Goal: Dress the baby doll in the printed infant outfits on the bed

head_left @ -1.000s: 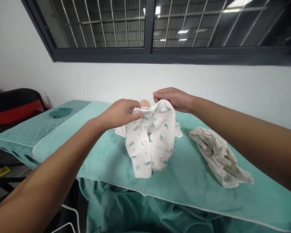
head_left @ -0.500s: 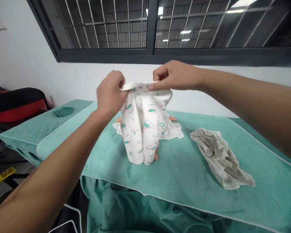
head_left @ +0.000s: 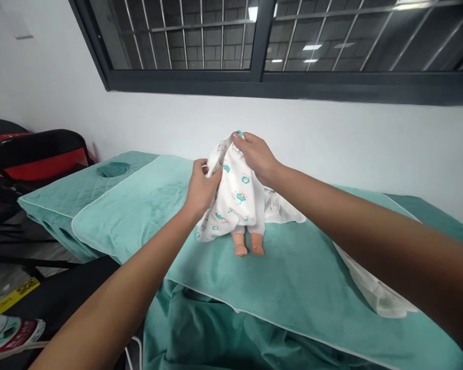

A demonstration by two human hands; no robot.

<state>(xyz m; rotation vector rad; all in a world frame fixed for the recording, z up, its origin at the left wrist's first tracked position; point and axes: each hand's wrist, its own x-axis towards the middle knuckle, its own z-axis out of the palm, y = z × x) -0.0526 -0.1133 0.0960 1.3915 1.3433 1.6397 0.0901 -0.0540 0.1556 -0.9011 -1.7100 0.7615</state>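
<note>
Small white baby pants (head_left: 239,198) with teal and red prints hang bunched between my hands, above a doll (head_left: 257,244). My left hand (head_left: 202,189) is closed on the waistband side, lower and to the left. Higher up, my right hand (head_left: 259,158) pinches the cloth between thumb and fingers. Below the hem the doll's lower legs and feet show, pointing toward me, with white cloth round the legs above them. The pants and my hands hide its upper body. A white printed garment (head_left: 287,208) spreads out on the bed at the doll's right side.
The doll lies on a teal massage bed (head_left: 293,288) with a face hole (head_left: 113,169) at its left end. My right forearm partly covers a crumpled white cloth (head_left: 388,300). Black-and-red chairs (head_left: 42,154) stand left; a labelled container (head_left: 13,334) sits lower left.
The pants, held spread upright before, are now turned and gathered, and my hands are closer together. My left hand has dropped lower. The doll's legs have come into view. The camera view has shifted left.
</note>
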